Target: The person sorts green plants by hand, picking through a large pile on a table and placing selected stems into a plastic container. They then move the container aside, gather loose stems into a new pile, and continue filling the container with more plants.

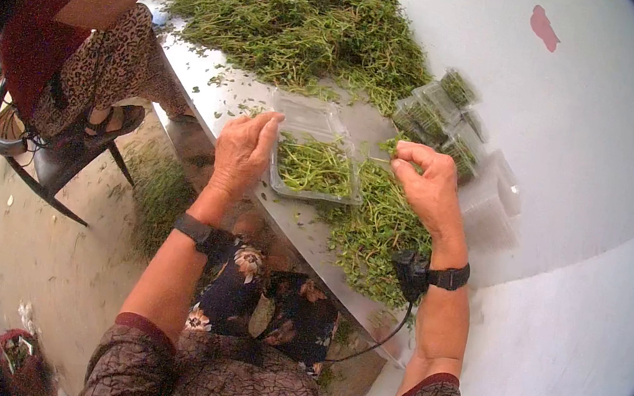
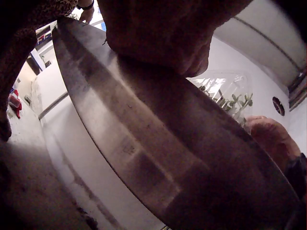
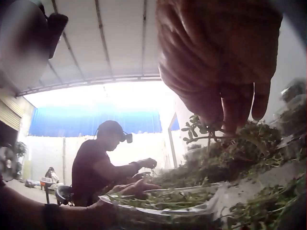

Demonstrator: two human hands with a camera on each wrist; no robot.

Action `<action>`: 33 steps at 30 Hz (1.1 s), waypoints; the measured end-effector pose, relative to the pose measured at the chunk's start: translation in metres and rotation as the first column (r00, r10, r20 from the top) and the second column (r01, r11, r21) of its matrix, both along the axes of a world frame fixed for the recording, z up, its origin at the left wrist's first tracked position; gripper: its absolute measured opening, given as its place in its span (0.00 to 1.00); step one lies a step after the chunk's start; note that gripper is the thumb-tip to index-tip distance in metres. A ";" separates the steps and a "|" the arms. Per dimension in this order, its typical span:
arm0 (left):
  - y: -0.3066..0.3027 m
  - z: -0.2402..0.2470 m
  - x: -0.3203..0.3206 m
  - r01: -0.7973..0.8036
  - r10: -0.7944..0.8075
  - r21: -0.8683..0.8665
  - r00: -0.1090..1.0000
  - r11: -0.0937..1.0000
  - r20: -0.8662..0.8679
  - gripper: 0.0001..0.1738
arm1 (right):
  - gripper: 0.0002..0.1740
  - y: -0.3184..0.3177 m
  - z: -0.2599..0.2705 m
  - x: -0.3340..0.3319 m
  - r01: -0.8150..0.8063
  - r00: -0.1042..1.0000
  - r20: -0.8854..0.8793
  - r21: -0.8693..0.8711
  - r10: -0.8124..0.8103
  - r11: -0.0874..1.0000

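Note:
In the head view, my left hand [image 1: 242, 152] is at the left side of a clear plastic container [image 1: 316, 195], its fingertips right by the rim. Cut green stems [image 1: 313, 165] lie inside the container, whose clear lid [image 1: 307, 109] stands open on the far side. My right hand [image 1: 434, 186] pinches a small leafy sprig [image 1: 390, 145] between thumb and fingers, to the right of the container. The right wrist view shows the sprig's round leaves [image 3: 194, 128] below the fingertips. Whether the left fingers grip the rim, I cannot tell.
Loose greens [image 1: 376, 232] lie right of the container, and a large heap of greens [image 1: 313, 22] covers the far table. Filled clear boxes [image 1: 432, 113] and clear plastic containers [image 1: 493, 198] stand at the right. Another person [image 1: 79, 22] sits at the table's left side.

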State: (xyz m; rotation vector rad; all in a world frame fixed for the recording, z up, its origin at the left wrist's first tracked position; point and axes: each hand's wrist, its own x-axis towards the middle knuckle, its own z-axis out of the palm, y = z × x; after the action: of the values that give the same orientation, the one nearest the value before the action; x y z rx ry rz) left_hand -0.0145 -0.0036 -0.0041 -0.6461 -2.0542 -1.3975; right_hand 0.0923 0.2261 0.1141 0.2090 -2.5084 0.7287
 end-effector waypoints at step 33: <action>0.003 -0.005 -0.003 -0.019 0.019 0.002 0.999 1.000 -0.044 0.14 | 0.09 -0.060 -0.036 -0.042 -0.277 0.959 0.030 0.331 0.283 0.902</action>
State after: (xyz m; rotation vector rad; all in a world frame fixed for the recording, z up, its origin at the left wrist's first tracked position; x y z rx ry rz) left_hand -0.0179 -0.0006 -0.0089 -0.6495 -2.0192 -1.3621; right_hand 0.0506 0.1658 0.0776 0.7067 -2.5984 0.3972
